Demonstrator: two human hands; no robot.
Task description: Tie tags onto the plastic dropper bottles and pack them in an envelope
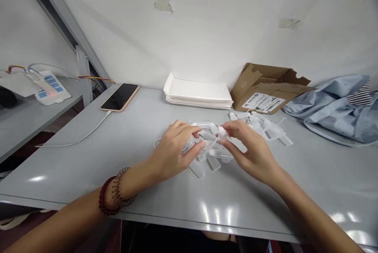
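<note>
On the table in front of me lies a loose pile of small translucent plastic bottles (214, 161), some with thin dark needle-like tips and white strap-like parts. My left hand (174, 148) is at the pile's left side, its thumb and fingers curled around one of the bottles. From the right, my right hand (249, 146) pinches a whitish translucent bottle top (222, 132) between thumb and fingertips. The two hands are close together, not touching. Beyond my right hand is a second group of similar bottles (276, 130).
A stack of white padded envelopes (201, 91) lies by the wall, beside an open cardboard box (265, 87). Light blue fabric (336, 107) is bunched at the right. At left are a phone (120, 97) on a white cable (88, 137) and a power strip (53, 87).
</note>
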